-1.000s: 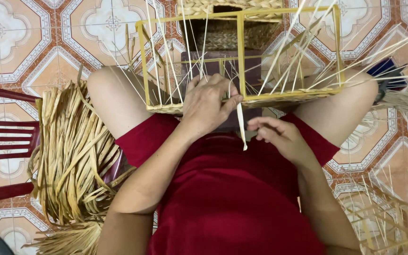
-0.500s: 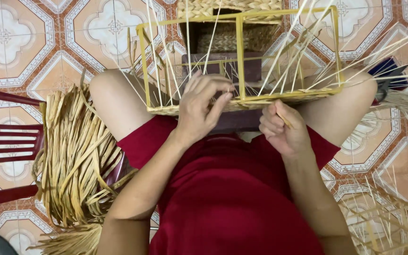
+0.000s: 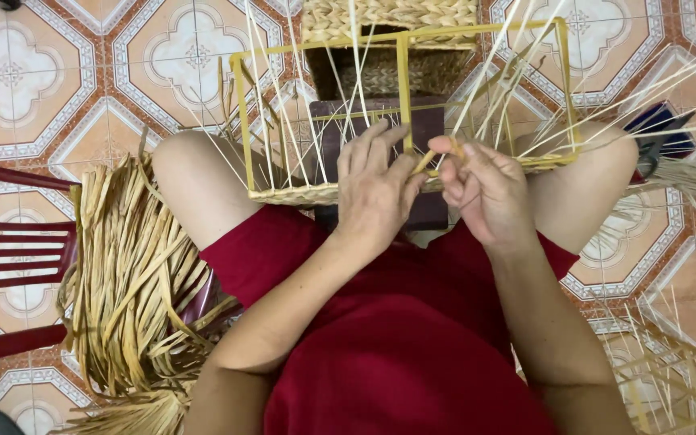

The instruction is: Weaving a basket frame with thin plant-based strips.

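Sitting figure seen from above, in a red garment that fills the near foreground, with both forearms reaching away toward the knees. Left hand: palm down, fingers extended and only slightly spread, resting on the near woven edge of the basket frame; nothing is enclosed in it, though its fingertips press against the central upright of the frame. Right hand: fingers curled inward, thumb and forefinger pinched closed on a flat straw strand at the near rim, just beside the left hand's fingertips. The basket frame, a yellow rectangular wire skeleton, lies across both knees, its near side already wrapped in pale woven fibre and its open sides crossed by thin loose stakes that fan upward and outward. Beneath the frame a dark rectangular block is partly visible. At the person's left side lies a thick bundle of dried straw, resting against a red slatted chair. Beyond the frame stands a finished woven basket. Patterned floor tiles surround the whole.
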